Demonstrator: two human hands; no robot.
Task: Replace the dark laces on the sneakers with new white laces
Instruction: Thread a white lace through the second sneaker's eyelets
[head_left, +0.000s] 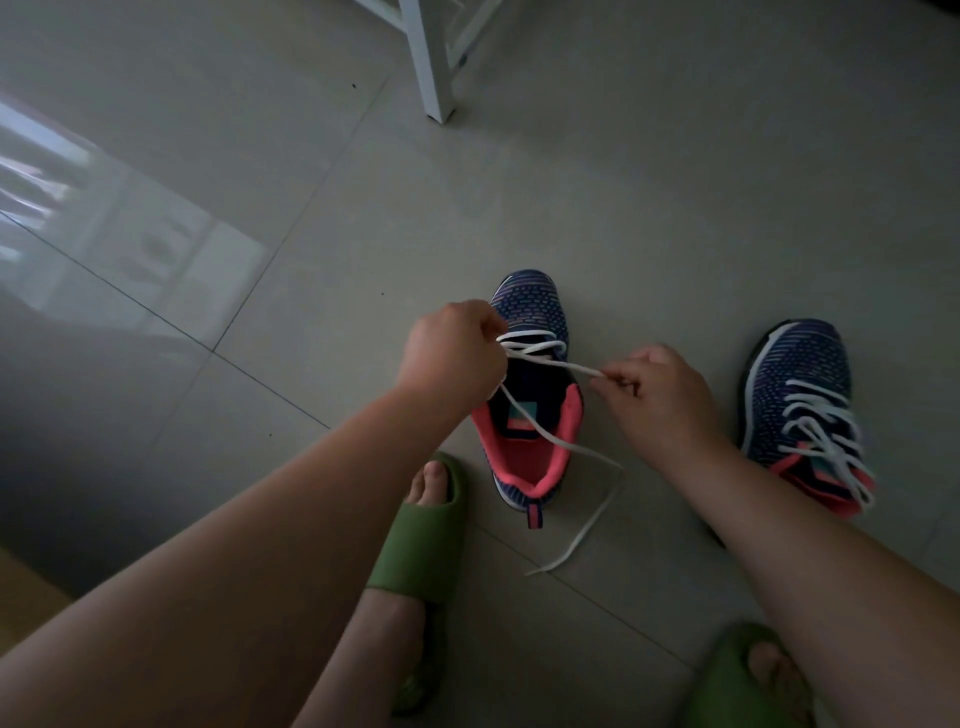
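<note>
Both hands are pinching 1 white lace (545, 358) over the middle sneaker (530, 395): left hand (452, 353) fingers curled, right hand (654, 389) fingertips pressed together on it.

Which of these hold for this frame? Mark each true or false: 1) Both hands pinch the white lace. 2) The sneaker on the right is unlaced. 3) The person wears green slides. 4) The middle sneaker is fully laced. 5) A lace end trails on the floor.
1) True: the left hand and right hand each pinch the white lace.
2) False: the right sneaker is laced in white.
3) True: green slides.
4) False: the middle sneaker has lace only near the toe.
5) True: the loose end lies on the floor.
</note>
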